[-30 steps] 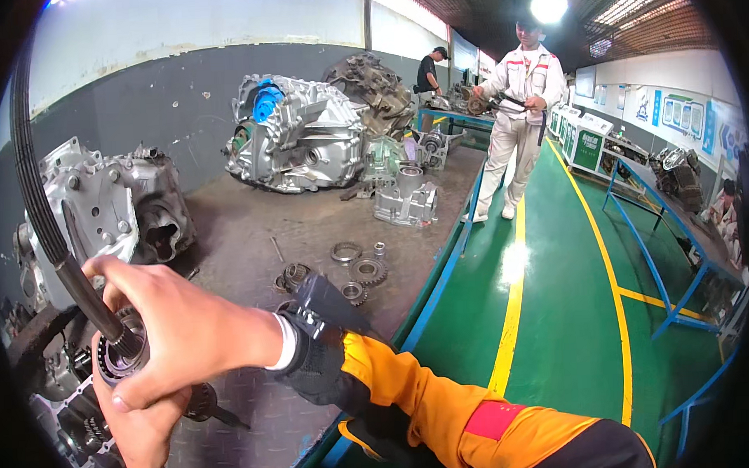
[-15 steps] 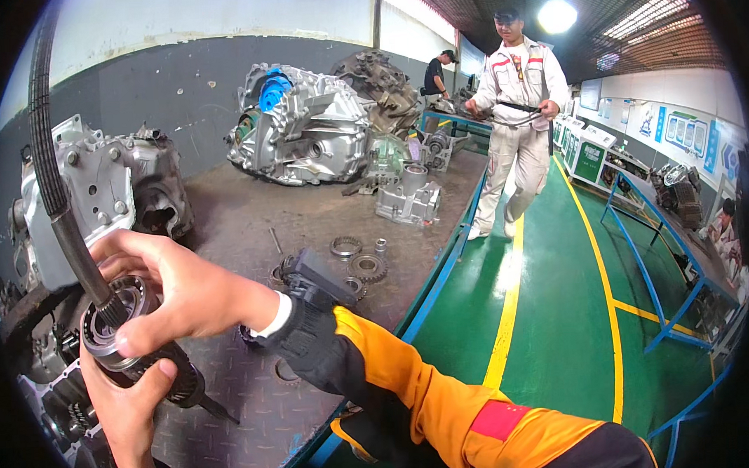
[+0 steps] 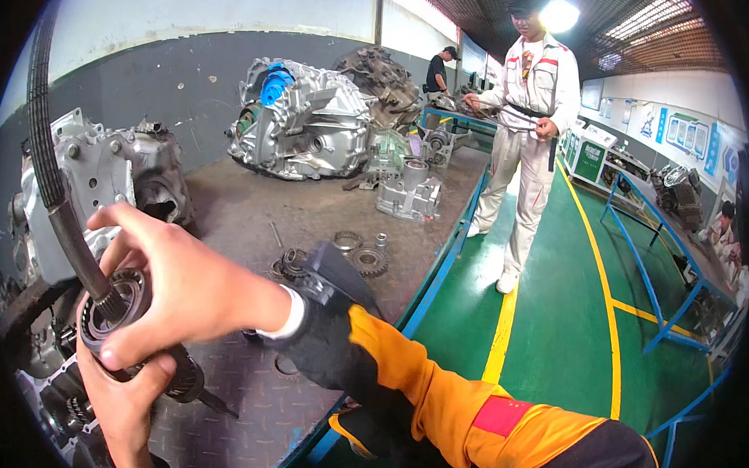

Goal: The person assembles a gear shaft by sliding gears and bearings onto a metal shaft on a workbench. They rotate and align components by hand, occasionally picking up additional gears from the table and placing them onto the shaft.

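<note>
A long splined gear shaft [image 3: 48,155] stands tilted at the left, its upper part rising out of a bearing [image 3: 130,294]. My right hand [image 3: 190,282] is curled round the bearing, thumb at its near side. Below it, my left hand [image 3: 126,403] grips the shaft assembly, its fingers mostly hidden behind. The dark toothed gears [image 3: 186,379] on the shaft's lower part show beside that hand, and a thin shaft end sticks out toward the bench.
Loose gears [image 3: 368,261] lie on the steel-topped bench [image 3: 233,206]. Gearbox housings [image 3: 309,129] stand at the back, another casing [image 3: 100,173] at the left. Right of the bench, a person in white coveralls [image 3: 543,88] stands on the green floor [image 3: 469,338], holding a thin dark strip.
My right hand has shifted slightly up and left round the bearing, its index finger lifting. The person in white coveralls has come nearer along the bench.
</note>
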Motion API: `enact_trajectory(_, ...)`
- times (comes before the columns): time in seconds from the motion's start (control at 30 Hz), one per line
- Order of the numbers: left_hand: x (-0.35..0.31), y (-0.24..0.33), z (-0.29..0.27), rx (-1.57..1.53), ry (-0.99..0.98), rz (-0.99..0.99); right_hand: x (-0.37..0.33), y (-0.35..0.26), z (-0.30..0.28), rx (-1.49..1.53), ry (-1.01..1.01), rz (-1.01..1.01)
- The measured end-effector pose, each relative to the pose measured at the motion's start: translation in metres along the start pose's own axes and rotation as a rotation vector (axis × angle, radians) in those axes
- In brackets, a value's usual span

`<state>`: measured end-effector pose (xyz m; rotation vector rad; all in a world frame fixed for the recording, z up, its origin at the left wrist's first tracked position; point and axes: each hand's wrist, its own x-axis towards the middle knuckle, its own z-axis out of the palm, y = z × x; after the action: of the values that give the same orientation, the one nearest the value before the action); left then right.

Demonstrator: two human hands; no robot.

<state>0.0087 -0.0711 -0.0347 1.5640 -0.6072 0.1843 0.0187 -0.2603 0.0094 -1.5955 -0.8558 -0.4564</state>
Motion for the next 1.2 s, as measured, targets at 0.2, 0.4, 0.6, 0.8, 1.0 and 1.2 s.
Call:
enact_trajectory(0.2, -0.002, -0.005, -0.004, -0.002, 0.014, 0.005, -0.001, -0.003, -0.004, 0.369, -0.089, 0.100)
enact_trajectory(0.4, 0.004, -0.013, -0.010, 0.168, 0.038, 0.014, -0.004, 0.000, 0.010, -0.291, 0.115, -0.151)
enact_trajectory(0.6, -0.003, -0.010, -0.007, -0.007, 0.013, 0.022, 0.000, 0.006, -0.002, 0.368, -0.098, 0.128)
enact_trajectory(0.8, 0.003, -0.002, -0.010, 0.104, -0.081, -0.061, -0.007, 0.000, 0.014, -0.330, 0.077, -0.164)
enact_trajectory(1.0, -0.006, -0.003, -0.006, -0.001, -0.014, 0.009, -0.001, 0.002, 0.001, 0.376, -0.129, 0.022)
enact_trajectory(1.2, -0.001, -0.002, -0.006, 0.042, -0.042, -0.027, -0.007, 0.005, 0.016, -0.212, 0.083, -0.212)
